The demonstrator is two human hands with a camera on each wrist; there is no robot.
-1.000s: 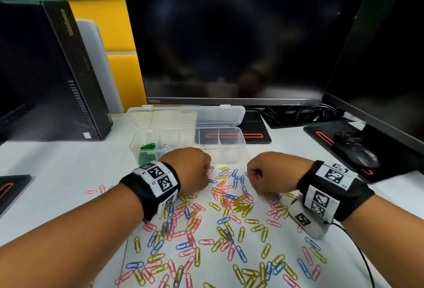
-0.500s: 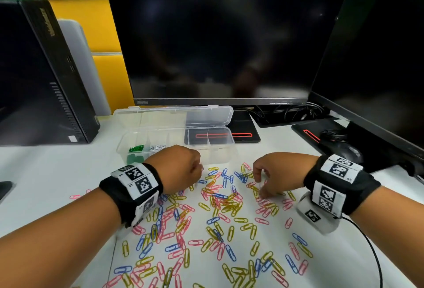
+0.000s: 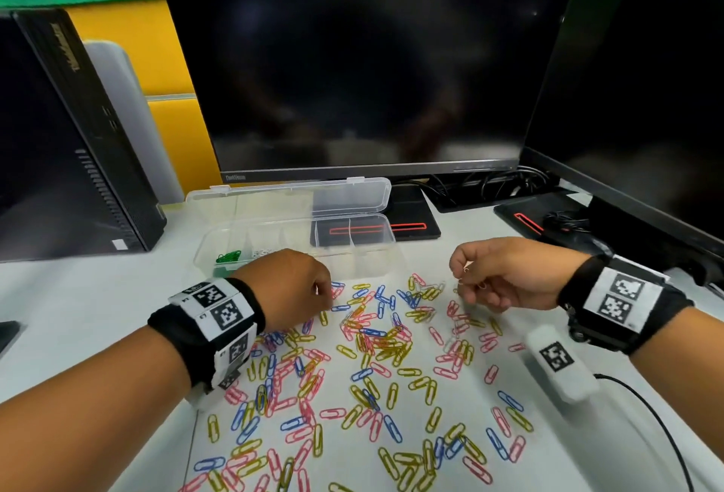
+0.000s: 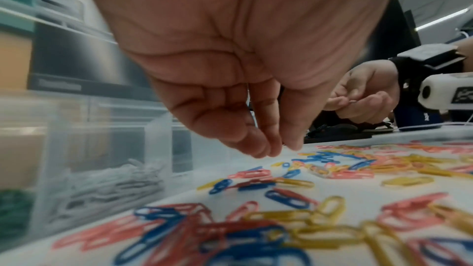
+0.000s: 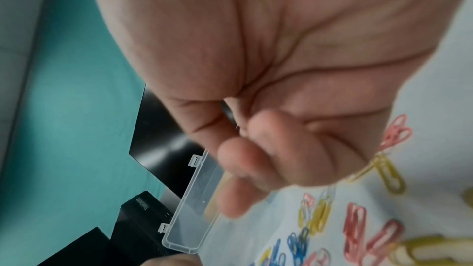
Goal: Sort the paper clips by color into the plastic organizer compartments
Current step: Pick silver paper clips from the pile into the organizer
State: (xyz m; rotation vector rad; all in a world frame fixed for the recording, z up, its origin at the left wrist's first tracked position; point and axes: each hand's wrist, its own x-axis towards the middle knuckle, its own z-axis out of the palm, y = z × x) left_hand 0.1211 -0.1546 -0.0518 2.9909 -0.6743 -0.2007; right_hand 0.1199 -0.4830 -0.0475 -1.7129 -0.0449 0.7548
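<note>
- Right hand (image 3: pixel 509 276), centre right of the head view: raised off table, fingers curled, pinching pale paper clips (image 3: pixel 468 276) (colour hard to read).
- Left hand (image 3: pixel 290 287), centre left: fingertips bunched down at the loose clips (image 3: pixel 372 358); grasp — cannot tell.
- Organizer (image 3: pixel 352 272), lid open, above the hands; green clips (image 3: pixel 228 257) in leftmost compartment, white ones next.

The organizer (image 3: pixel 297 240) is clear, smooth plastic. Glossy coloured coating covers the paper clips (image 3: pixel 372 358). The table (image 3: pixel 98 295) looks matt white, the monitor (image 3: pixel 368 60) glossy black.

loose pink, yellow and blue paper clips (image 3: pixel 376 350) lie scattered before the open clear plastic organizer (image 3: pixel 368 256).
</note>
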